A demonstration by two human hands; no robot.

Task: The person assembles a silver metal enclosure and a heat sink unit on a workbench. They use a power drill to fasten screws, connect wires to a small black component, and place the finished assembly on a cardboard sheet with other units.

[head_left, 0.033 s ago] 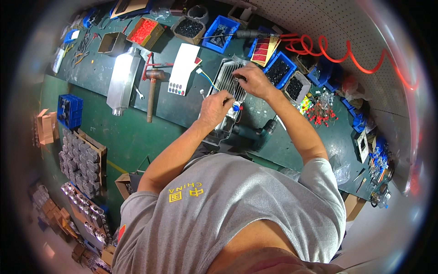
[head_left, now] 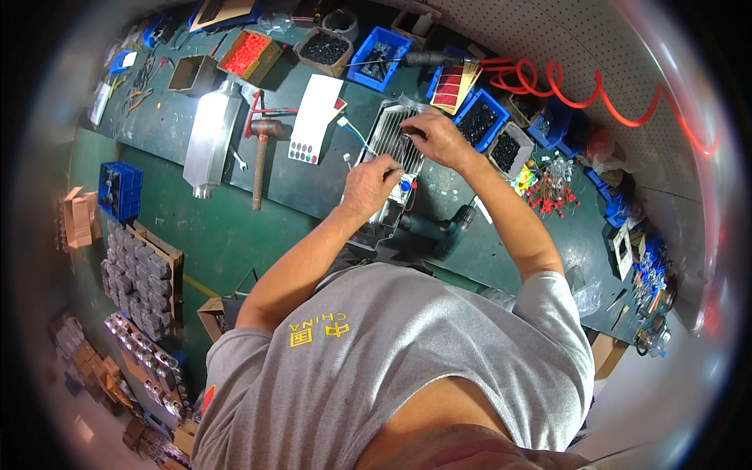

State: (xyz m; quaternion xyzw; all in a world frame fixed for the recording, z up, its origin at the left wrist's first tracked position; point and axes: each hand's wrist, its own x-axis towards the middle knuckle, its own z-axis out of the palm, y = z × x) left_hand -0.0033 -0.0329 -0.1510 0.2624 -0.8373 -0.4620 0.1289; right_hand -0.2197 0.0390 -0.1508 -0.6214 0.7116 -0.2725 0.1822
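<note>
Vs. earlier frame, v. little diff: R hand (head_left: 439,141) has shifted a touch, its fingertips sitting slightly differently over the fins; L hand (head_left: 370,188) approx. same pos., and the finned housing (head_left: 388,125) hasn't visibly moved. Housing = silver metal, elongated, w/ long parallel fins running lengthwise; it lies on the worktop (head_left: 313,188) right in front of the person, far end angled a bit to the R, near end close to the shirt (head_left: 392,337). Its middle is partly hidden by both hands. L grip: fingers curled, thumb & fingertips drawn together over the housing's L side; can't tell if anything's btwn them. R grip: fingers bent, tips close together above the fins; can't tell what, if anything, they hold. Small blue part (head_left: 406,186) & red bit (head_left: 414,186) show just beside L fingertips. Multicolour cable (head_left: 358,136) w/ white plug (head_left: 342,121) sticks out past housing's L edge; 2nd white plug (head_left: 347,157) nr L hand. Drill (head_left: 448,229) lies just R of housing's near end. White sheet (head_left: 317,110) to its L, then mallet (head_left: 261,157).
</note>
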